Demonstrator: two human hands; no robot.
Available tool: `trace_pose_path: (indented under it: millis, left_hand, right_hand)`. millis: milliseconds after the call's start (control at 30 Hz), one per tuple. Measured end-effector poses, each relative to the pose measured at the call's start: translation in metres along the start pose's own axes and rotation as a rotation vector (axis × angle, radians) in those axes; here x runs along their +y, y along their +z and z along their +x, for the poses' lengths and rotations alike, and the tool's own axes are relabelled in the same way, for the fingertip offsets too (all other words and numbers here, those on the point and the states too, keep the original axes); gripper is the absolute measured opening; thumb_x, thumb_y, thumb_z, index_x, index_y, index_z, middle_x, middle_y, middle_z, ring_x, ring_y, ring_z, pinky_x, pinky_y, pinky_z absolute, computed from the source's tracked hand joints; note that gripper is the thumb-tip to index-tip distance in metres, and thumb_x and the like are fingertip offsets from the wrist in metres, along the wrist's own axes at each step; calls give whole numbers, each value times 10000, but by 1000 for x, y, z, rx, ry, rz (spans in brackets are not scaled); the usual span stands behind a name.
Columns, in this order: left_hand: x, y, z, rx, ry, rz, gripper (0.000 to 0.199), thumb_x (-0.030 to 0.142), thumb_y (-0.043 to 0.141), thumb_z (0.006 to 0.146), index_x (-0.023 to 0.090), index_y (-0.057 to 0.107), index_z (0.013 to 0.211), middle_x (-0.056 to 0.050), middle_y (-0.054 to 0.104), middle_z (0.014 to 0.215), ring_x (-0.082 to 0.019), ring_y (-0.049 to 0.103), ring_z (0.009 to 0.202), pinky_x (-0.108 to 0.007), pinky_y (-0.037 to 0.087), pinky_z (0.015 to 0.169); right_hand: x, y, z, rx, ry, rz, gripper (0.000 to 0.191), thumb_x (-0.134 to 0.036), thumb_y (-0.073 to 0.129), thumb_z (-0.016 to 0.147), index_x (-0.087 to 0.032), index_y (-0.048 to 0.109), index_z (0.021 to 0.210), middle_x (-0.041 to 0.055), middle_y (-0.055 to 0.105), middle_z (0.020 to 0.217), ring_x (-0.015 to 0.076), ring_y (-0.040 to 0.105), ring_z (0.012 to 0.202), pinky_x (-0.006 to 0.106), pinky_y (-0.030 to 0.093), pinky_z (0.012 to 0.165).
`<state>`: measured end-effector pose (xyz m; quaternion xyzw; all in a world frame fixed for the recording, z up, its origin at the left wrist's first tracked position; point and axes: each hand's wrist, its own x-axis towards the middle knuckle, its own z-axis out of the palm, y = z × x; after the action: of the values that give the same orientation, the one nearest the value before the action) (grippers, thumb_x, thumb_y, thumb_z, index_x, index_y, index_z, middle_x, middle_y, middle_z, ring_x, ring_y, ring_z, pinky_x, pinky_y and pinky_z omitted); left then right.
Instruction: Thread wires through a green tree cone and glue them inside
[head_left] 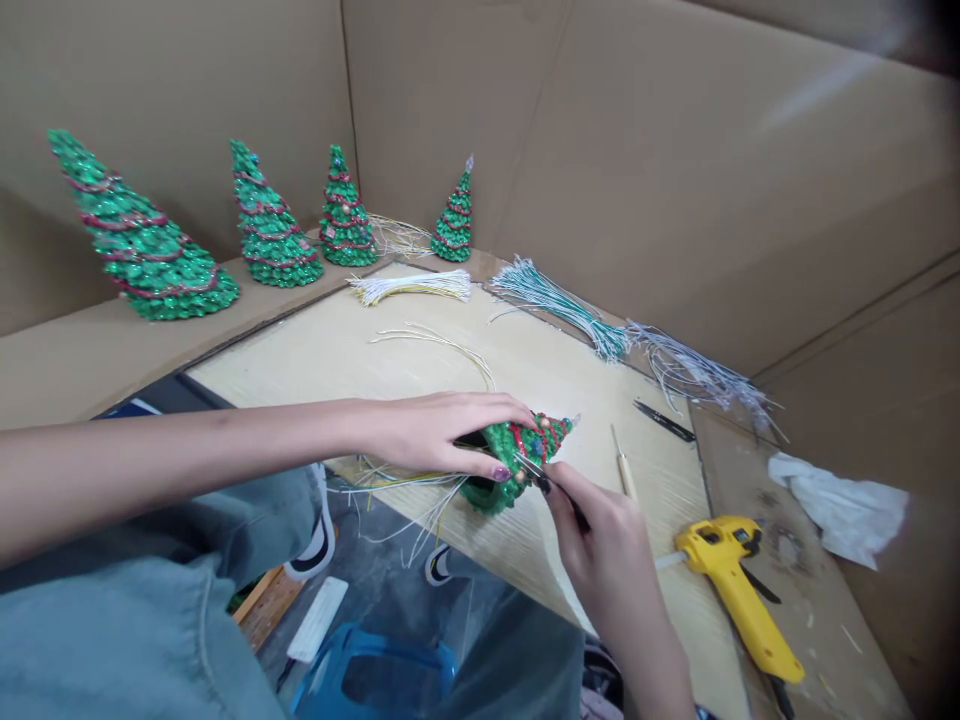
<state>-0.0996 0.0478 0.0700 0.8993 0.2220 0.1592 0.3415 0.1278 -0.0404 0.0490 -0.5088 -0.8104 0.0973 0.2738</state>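
Your left hand (427, 435) holds the green glitter tree (510, 460) on its side, just above the near edge of the pale wooden board (480, 370), with the fingers together and clamped over it. Loose white and yellow wires (405, 500) trail from beneath the tree. Your right hand (600, 540) clamps the tweezers (544, 480), their tips at the tree's flank. Just beyond that hand lie a wooden-handled awl (622, 465) and a slim black tool (664, 420); a yellow glue gun (731, 590) rests to the right. Farther on, bundles of white wires (412, 287), green wires (559, 310) and silver wires (697, 370) lie along the board's far edges. Four more green trees (139, 235) with red garlands stand on the cardboard ledge (97, 360).
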Motion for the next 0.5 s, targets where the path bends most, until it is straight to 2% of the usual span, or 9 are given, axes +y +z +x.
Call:
trace_pose_path:
  millis: [100,233,300,367,433,500]
  left_hand:
    - [-1,2,-1,12,-10,4,522,384,595,961,190,460,1426,-121,504,1482,-265,482,1362,-373,361,1140]
    - [-5,3,-4,58,-14,-2,541,412,606,953,203,455,1429,-118,528,1457,-255,502,1343,-374,371,1131]
    - [-6,2,-5,131,16,31,545,409,636,934,199,473,1409,-125,537,1437,-258,498,1341,-383,369,1133]
    - [-5,-1,-5,189,78,103,454,366,663,919,203,549,1328,-126,549,1405,-260,499,1329,-389,369,1129]
    - [-1,-4,-6,194,144,193,296,304,654,927,213,630,1207,-122,578,1346,-256,527,1281,-393,389,1102]
    - [4,-5,-6,176,180,273,199,268,622,948,224,669,1136,-116,607,1293,-253,554,1227,-400,411,1064]
  right_hand:
    - [-1,0,1,-1,0,17,265,-240,413,1010,-217,570,798,-48,487,585,122,427,510,249,284,547]
    - [0,1,1,41,72,46,261,-274,401,1012,-226,613,866,-23,610,665,130,537,566,232,328,573]
    - [8,0,-2,125,170,29,242,-305,402,1004,-238,630,957,-13,653,717,140,573,591,228,351,585]
    - [22,0,-6,189,323,-71,246,-330,397,986,-242,620,1040,4,673,738,165,590,599,243,345,572]
    - [38,0,-11,180,490,-207,264,-326,379,968,-233,597,1083,28,675,724,200,594,602,263,314,551]
    - [52,3,-18,141,596,-301,283,-290,352,956,-220,580,1108,49,675,718,227,603,620,277,294,551]
